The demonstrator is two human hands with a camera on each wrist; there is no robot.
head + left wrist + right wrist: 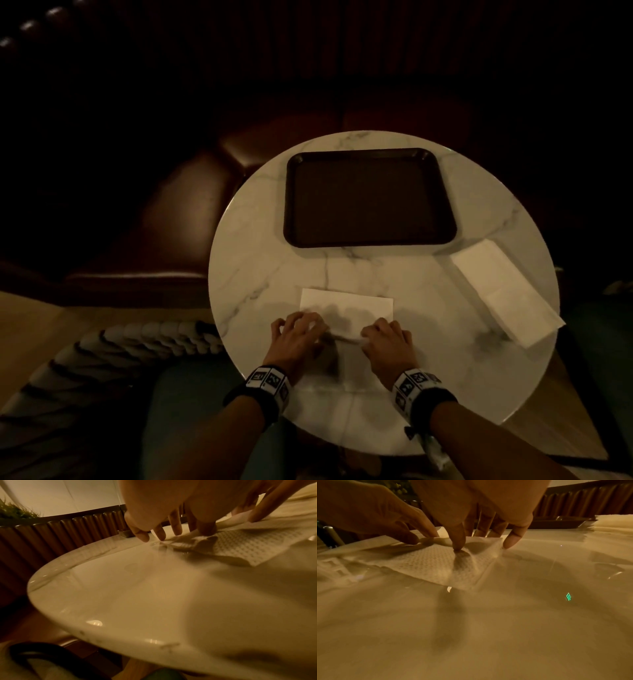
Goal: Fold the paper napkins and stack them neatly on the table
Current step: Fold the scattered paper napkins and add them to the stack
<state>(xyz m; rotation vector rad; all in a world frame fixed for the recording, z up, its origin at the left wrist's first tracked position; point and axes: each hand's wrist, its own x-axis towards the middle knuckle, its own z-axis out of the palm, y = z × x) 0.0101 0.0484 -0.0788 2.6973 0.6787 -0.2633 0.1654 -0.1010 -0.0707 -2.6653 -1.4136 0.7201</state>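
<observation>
Napkin [346, 306] work, dim warm light, much of the room lost in dark.

Largest first: sofa [164, 219], dark brown leather, beyond the fingertips and to the left; its far parts fade into black. Floor [30, 329] pale wood, left of the left hand. Striped rug [102, 356], edge only, the rest cut off low left.

Round marble table [260, 260], grey-veined, glossy; its near rim passes under both wrists. Wrist views show blurred reflections on it.

Tray [370, 197], dark, rectangular, well beyond the fingertips at the table's far side.

Stack of napkins [507, 291], white, out past the right hand toward the table's right edge, one corner overhanging the rim. Layer count not readable.

Napkin flat on the table directly under the fingertips, embossed dot pattern clear in the wrist views. Its near edge is lifted and hidden behind the knuckles in the head view; how far the fold has gone is hard to make out.

Left hand [296, 330]: fingers [207, 530] curled down onto the napkin's left near corner, thumb and forefinger seeming to pinch the paper; the remaining fingers spread, tips near the table.

Right hand [385, 337]: fingers [458, 543] curled, one tip pressing into the paper, thumb side gripping the right near edge, little finger just off the napkin's corner.

Both wrists carry black bands [269, 385] with printed markers.
</observation>
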